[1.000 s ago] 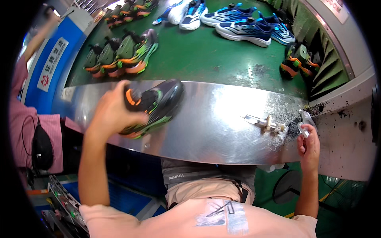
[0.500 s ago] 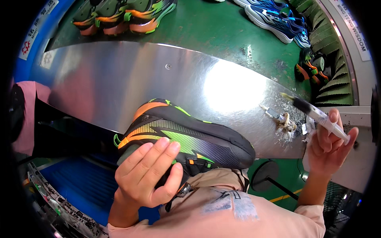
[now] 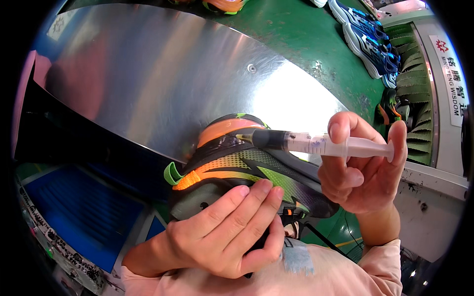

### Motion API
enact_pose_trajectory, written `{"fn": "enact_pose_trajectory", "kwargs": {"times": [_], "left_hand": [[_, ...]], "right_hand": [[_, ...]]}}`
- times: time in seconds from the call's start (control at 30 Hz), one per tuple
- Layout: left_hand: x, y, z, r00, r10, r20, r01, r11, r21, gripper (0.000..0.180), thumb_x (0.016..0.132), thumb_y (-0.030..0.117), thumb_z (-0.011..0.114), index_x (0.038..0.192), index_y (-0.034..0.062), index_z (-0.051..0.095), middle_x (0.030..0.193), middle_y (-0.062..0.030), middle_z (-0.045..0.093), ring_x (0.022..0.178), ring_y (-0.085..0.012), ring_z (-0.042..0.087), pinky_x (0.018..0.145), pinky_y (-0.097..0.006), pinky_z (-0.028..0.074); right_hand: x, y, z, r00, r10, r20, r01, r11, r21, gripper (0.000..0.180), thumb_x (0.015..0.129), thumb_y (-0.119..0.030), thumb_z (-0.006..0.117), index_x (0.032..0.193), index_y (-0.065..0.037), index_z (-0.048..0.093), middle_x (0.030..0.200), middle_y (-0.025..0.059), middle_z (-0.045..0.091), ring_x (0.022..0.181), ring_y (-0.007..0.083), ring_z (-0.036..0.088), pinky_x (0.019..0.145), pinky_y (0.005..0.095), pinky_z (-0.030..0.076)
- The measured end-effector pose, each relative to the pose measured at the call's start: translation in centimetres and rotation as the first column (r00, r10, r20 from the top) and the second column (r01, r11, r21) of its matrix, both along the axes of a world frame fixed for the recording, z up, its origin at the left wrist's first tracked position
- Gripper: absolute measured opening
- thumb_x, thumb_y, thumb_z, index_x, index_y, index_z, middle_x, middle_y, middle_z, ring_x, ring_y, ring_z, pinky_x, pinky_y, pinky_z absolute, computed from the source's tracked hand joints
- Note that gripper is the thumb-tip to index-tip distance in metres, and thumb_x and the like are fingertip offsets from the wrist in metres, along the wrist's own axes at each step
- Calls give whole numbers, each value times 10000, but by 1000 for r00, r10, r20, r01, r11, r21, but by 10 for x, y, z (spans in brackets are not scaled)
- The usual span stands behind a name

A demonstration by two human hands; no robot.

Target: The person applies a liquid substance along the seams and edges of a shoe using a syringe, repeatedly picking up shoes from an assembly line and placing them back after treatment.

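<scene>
A black sneaker (image 3: 237,170) with orange and green parts lies on its side, sole edge away from me, over the metal edge. My left hand (image 3: 232,227) grips it at its upper, fingers together on the patterned side and the thumb near the straps. A green pull loop (image 3: 172,173) sticks out at the heel. My right hand (image 3: 363,163) holds a clear syringe (image 3: 308,143) with dark contents, fingers round the barrel and thumb on the plunger end. The syringe's yellowish tip is at the sneaker's side, just by the orange heel sole; whether it touches, I cannot tell.
A bare metal ledge (image 3: 148,64) runs in front of a green conveyor belt (image 3: 291,44). Blue sneakers (image 3: 368,42) stand at the far right, near green strip curtains (image 3: 414,74). Another black-orange shoe (image 3: 390,106) sits by the curtains. A blue surface (image 3: 84,212) is at lower left.
My right hand has brought the syringe left from beside the ledge to the sneaker's heel area. The view has shifted. My left hand keeps its hold on the sneaker.
</scene>
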State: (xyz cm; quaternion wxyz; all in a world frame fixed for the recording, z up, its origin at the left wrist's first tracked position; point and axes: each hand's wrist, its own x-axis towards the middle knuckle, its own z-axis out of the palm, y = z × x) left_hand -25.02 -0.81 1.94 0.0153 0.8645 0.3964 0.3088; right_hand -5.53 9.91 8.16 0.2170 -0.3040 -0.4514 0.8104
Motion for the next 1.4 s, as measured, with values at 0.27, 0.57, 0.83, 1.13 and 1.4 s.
{"fn": "enact_pose_trajectory", "kwargs": {"times": [0.27,0.57,0.83,1.13,1.4], "left_hand": [[-4,3,-2,1000,-10,12,10,999,40,41,862,165,481,892,171,507,1073,-81,666,1002,-215,639,939,-333,429],[-15,-2,1,1000,-28,8,28,999,-19,50,844,147,491,886,171,499,1014,-64,682,964,-219,649,901,-317,449],[-19,-6,0,1000,-13,-3,13,999,-34,82,872,150,498,948,166,473,985,-55,688,941,-227,655,894,-325,455],[-24,-10,-1,1000,-7,-15,6,998,-55,109,869,132,498,972,162,480,994,-62,684,940,-241,657,901,-341,459],[-27,-12,-2,1000,31,-5,-31,999,-29,112,826,122,530,933,139,502,1000,-94,679,949,-266,648,915,-374,456]], "right_hand": [[-12,6,9,994,45,103,-48,999,24,746,866,-705,298,1070,-2,438,583,-12,386,424,36,288,370,177,258],[-2,-22,20,978,-68,196,61,997,41,724,822,-697,405,1044,-11,466,688,5,462,462,15,311,407,149,230],[21,-40,7,986,-159,44,163,983,-85,930,736,-788,356,1133,46,460,680,-44,442,575,4,328,524,163,243],[30,-51,12,980,-170,98,182,975,-124,921,737,-774,378,1152,44,451,693,-23,453,590,13,334,521,163,254],[43,-65,40,937,-170,306,214,970,-117,879,735,-731,463,1139,49,470,785,25,512,629,37,397,572,171,310]]}}
